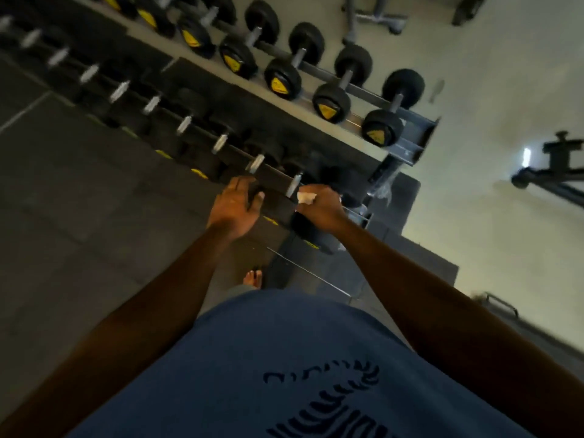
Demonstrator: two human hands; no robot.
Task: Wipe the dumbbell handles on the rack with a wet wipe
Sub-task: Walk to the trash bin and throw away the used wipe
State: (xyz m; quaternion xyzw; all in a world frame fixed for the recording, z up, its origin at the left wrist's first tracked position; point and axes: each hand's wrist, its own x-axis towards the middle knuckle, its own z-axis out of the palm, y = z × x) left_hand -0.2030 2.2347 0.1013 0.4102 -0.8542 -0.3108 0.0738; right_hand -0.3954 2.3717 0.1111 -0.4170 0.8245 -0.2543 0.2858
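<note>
A two-tier rack [414, 137] runs diagonally from upper left to centre right, loaded with black dumbbells with silver handles. My right hand [319, 207] grips a crumpled white wet wipe [306, 197] at the near end of the lower tier, just below a silver handle [294, 184]. My left hand [235, 205] rests on the black head of a neighbouring dumbbell [256, 197], fingers curled over it. Another handle [255, 162] sits just above the left hand. The upper-tier dumbbells [331, 102] carry yellow labels.
Dark rubber floor mats [79, 200] lie left of the rack; pale floor [489, 232] lies to the right. A black machine frame [556, 172] stands at the right edge and a grey stand base [376, 17] at the top. My bare foot [252, 278] is near the rack.
</note>
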